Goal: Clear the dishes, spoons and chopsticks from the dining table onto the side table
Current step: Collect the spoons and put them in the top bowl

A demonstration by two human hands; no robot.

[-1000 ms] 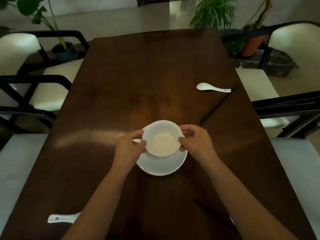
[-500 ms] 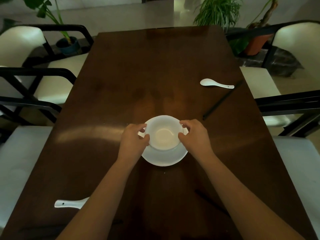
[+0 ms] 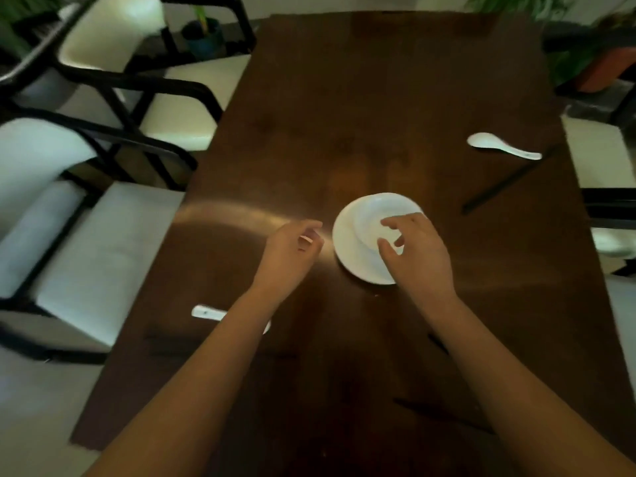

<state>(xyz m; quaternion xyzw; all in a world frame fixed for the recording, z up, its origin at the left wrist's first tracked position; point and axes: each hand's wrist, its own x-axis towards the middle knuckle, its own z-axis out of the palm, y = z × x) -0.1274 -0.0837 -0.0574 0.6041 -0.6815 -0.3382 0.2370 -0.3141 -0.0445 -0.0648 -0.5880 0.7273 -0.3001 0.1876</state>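
A white bowl (image 3: 375, 215) sits in a white plate (image 3: 347, 246) on the dark wooden dining table (image 3: 378, 98). My right hand (image 3: 416, 256) hovers over the bowl's near right side with fingers loosely curled and spread. My left hand (image 3: 289, 253) is to the left of the plate, off the dishes. Its fingers are loosely curled, and a small pale sliver shows at the fingertips; what it is I cannot tell. One white spoon (image 3: 502, 149) lies far right beside dark chopsticks (image 3: 509, 182). Another spoon (image 3: 206, 312) lies near left, partly under my left forearm.
More dark chopsticks lie near the left spoon (image 3: 220, 342) and by my right forearm (image 3: 444, 416). White-cushioned black chairs stand on the left (image 3: 103, 235) and on the right (image 3: 612, 242). Potted plants (image 3: 595, 63) stand beyond the far corners.
The bowl now rests in the plate. My left hand has let go and drawn back to the left. My right hand has loosened over the bowl. The view has swung left.
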